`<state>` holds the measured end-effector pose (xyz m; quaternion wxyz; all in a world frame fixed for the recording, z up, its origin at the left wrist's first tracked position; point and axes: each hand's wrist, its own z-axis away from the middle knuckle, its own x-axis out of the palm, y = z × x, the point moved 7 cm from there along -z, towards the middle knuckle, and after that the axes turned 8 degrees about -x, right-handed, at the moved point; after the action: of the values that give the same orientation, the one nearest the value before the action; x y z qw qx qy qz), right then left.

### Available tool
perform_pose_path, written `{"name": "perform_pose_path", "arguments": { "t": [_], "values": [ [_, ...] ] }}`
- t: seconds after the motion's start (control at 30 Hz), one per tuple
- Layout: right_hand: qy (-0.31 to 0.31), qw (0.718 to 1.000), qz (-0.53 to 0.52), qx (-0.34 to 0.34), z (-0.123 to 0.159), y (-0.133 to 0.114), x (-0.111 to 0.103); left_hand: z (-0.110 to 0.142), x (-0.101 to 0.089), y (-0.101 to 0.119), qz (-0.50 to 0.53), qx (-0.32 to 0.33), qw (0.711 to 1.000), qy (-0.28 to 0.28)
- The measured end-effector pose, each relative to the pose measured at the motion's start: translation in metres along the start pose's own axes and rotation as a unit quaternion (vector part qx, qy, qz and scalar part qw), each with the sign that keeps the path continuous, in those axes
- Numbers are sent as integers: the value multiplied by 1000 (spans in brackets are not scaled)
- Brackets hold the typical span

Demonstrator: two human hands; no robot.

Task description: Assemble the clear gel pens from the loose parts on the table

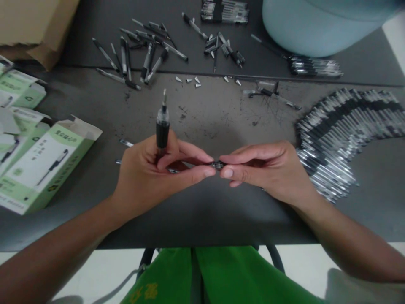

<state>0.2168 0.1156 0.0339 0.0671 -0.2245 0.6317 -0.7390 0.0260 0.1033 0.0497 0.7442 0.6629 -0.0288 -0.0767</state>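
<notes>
My left hand (152, 169) is closed around a black-gripped pen (162, 126), whose tip end points up and away without a cone over it. Its thumb and forefinger also pinch one side of a small clear-and-black pen part (217, 165). From the other side, my right hand (262, 169) pinches the same part between thumb and fingertips. Most of that part is hidden by the fingers, so its exact kind cannot be made out. Beyond the hands lie several small silver tip cones (197, 80) on the dark table (209, 114).
Loose pens and pen parts (148, 50) are scattered at the back left, with short pieces (221, 46) at back centre. Rows of pens (348, 118) fan out at right. Green-white pen boxes (47, 164) and a cardboard box (38, 29) stand left; a pale blue tub (316, 25) stands back right.
</notes>
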Motion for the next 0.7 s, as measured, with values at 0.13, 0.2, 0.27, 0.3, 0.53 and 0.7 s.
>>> {"name": "perform_pose_path", "arguments": {
  "t": [0.13,0.2,0.27,0.3,0.53,0.7],
  "values": [
    [12,999,13,-33,0,-3,0,-5,3,-6,86,-55,994,-30],
    [21,998,21,-55,0,-5,0,-7,3,-9,116,-78,990,-32],
    [31,996,33,-80,0,-7,0,-8,3,-13,140,-94,985,-36],
    [35,994,39,-94,1,-9,1,-9,3,-14,151,-98,983,-41],
    [53,985,53,-153,2,-18,2,-11,6,-23,221,-108,966,-79],
    [34,991,33,-128,2,-15,4,-11,6,-25,211,-110,968,-85]
  ]
}}
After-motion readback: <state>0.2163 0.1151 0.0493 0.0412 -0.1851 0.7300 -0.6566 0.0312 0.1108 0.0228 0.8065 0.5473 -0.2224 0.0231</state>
